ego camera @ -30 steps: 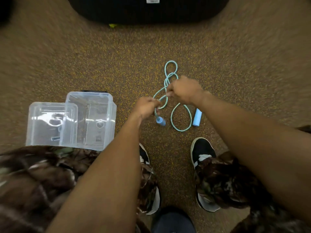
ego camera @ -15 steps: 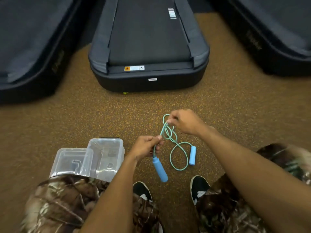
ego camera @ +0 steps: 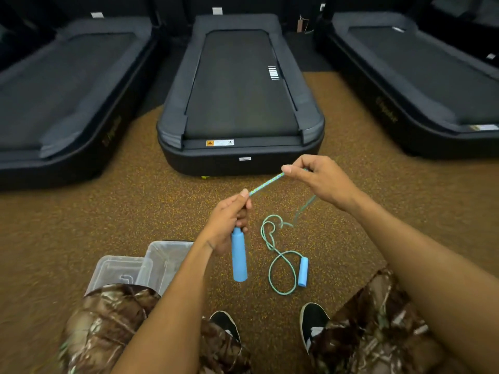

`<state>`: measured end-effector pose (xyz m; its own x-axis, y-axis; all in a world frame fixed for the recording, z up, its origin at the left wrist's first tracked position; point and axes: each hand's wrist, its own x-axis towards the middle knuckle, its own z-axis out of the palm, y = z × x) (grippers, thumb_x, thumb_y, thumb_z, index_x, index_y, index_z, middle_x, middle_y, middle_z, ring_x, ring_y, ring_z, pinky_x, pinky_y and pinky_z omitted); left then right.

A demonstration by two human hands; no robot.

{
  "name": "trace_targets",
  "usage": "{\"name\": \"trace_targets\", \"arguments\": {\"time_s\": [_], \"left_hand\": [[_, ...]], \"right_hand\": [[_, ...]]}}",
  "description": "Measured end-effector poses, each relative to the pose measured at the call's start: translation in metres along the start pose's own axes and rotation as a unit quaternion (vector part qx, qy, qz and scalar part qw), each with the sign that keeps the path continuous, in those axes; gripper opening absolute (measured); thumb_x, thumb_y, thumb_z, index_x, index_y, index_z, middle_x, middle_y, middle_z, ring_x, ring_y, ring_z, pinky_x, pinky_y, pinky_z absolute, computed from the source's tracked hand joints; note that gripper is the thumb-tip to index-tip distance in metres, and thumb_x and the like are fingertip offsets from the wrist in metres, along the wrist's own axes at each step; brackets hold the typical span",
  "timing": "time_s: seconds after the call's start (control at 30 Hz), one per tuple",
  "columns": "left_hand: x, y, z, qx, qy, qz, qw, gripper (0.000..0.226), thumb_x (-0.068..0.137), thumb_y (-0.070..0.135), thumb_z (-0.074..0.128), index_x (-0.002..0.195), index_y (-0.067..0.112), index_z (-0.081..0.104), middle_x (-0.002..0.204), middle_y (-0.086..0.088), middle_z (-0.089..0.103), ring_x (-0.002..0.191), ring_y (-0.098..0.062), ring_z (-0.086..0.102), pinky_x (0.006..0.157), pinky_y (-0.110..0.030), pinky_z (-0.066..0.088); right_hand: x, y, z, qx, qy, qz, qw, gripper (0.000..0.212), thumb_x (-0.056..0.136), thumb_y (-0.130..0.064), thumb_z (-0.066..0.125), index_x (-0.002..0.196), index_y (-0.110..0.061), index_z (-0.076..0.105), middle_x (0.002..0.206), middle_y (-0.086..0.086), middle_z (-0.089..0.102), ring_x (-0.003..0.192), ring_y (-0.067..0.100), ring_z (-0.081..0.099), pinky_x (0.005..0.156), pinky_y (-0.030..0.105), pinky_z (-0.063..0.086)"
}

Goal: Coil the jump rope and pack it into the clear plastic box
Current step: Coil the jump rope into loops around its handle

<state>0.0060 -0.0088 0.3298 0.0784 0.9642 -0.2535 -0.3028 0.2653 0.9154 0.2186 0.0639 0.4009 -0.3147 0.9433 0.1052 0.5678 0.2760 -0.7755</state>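
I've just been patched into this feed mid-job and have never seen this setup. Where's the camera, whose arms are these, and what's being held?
There is no machine here, just a person working with bare hands. The one camera sits on their head and looks forward and down, so the arms reaching in from the bottom are their own.

The left hand grips the top of one blue handle of the jump rope. The right hand pinches the cord further along, so a short stretch runs taut between the hands.

The rest of the cord lies in loose loops on the speckled floor and ends at the second handle. The clear plastic box stands on the floor by the left leg, with no rope in it yet. Dark treadmills stand ahead.
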Motion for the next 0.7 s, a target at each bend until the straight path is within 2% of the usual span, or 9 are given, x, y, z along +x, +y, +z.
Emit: {"name": "trace_targets", "arguments": {"time_s": [0.13, 0.27, 0.4, 0.53, 0.6, 0.7], "left_hand": [[-0.004, 0.021, 0.009, 0.059, -0.008, 0.045, 0.997, 0.036, 0.101, 0.040, 0.048, 0.072, 0.021, 0.053, 0.054, 0.008, 0.028, 0.044, -0.005, 0.024, 0.044, -0.021, 0.029], [-0.007, 0.039, 0.029, 0.127, -0.059, 0.075, 0.987, 0.035, 0.102, 0.042, 0.046, 0.075, 0.022, 0.056, 0.056, 0.008, 0.032, 0.050, -0.010, 0.025, 0.049, -0.027, 0.025], [-0.012, 0.036, 0.025, 0.138, -0.097, 0.059, 0.984, 0.034, 0.100, 0.041, 0.047, 0.085, 0.015, 0.063, 0.057, 0.009, 0.037, 0.051, -0.007, 0.031, 0.053, -0.024, 0.030], [-0.022, 0.028, 0.025, 0.058, -0.153, 0.021, 0.986, 0.029, 0.097, 0.031, 0.051, 0.094, 0.009, 0.069, 0.061, 0.004, 0.040, 0.054, -0.008, 0.038, 0.059, -0.025, 0.044], [-0.024, 0.032, 0.030, 0.028, -0.162, 0.020, 0.986, 0.029, 0.101, 0.024, 0.047, 0.100, 0.004, 0.068, 0.064, -0.001, 0.048, 0.057, -0.012, 0.049, 0.069, -0.031, 0.053], [-0.023, 0.042, 0.035, 0.019, -0.147, 0.036, 0.988, 0.030, 0.103, 0.020, 0.043, 0.106, 0.001, 0.067, 0.073, -0.008, 0.064, 0.068, -0.020, 0.065, 0.078, -0.034, 0.056]], "right_hand": [[-0.007, -0.021, -0.022, 0.127, -0.011, -0.007, 0.992, 0.028, 0.098, -0.030, 0.059, 0.072, -0.018, 0.057, 0.042, -0.020, 0.043, 0.041, -0.003, 0.038, 0.046, 0.010, 0.030], [0.006, -0.035, -0.035, 0.200, 0.071, 0.003, 0.977, 0.032, 0.100, -0.039, 0.052, 0.076, -0.018, 0.058, 0.044, -0.017, 0.034, 0.040, 0.000, 0.027, 0.041, 0.013, 0.022], [0.009, -0.037, -0.030, 0.183, 0.063, 0.005, 0.981, 0.035, 0.101, -0.040, 0.051, 0.073, -0.020, 0.057, 0.041, -0.019, 0.043, 0.038, -0.002, 0.036, 0.047, 0.014, 0.026], [0.012, -0.029, -0.028, 0.138, 0.070, 0.012, 0.988, 0.036, 0.098, -0.047, 0.051, 0.074, -0.022, 0.062, 0.043, -0.022, 0.047, 0.042, -0.003, 0.040, 0.053, 0.025, 0.026], [0.014, -0.022, -0.026, 0.145, 0.076, 0.024, 0.986, 0.035, 0.097, -0.049, 0.052, 0.076, -0.024, 0.063, 0.042, -0.020, 0.044, 0.044, -0.001, 0.035, 0.052, 0.026, 0.026], [0.013, -0.010, -0.022, 0.160, 0.054, 0.027, 0.985, 0.029, 0.099, -0.043, 0.052, 0.080, -0.025, 0.065, 0.044, -0.017, 0.040, 0.045, 0.002, 0.032, 0.049, 0.027, 0.026]]}}
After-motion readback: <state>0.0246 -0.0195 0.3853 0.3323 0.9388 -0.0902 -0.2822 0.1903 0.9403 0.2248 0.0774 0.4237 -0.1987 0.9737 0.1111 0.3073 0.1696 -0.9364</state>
